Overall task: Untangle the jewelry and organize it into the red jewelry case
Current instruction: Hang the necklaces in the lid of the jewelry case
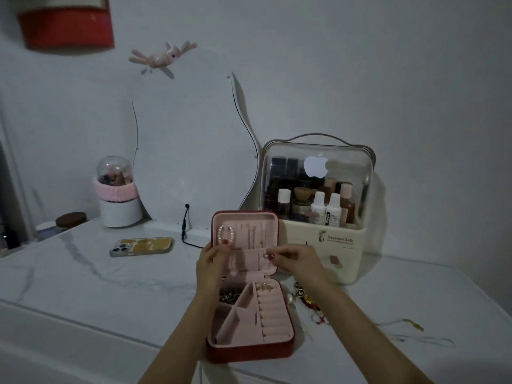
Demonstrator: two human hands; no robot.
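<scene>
The red jewelry case (249, 353) lies open on the white table, its pink-lined lid (243, 220) standing upright. A pearl bracelet (225, 235) hangs in the lid at the left. My left hand (212, 266) grips the lid's left edge near the pocket. My right hand (295, 259) pinches a small pearl piece (266, 255) at the lid's elastic pocket. In the base, dark chain jewelry (228, 296) fills the back left compartment and a gold piece (264, 286) sits on top of the ring rolls. Tangled jewelry (307, 303) lies on the table right of the case.
A cosmetics organizer (318, 234) with bottles stands right behind the case. A phone (141, 246) lies to the left, with a black cable (184, 228) and a wavy mirror (188, 151) behind. A thin chain (410, 325) lies far right. A domed white holder (117, 192) stands back left.
</scene>
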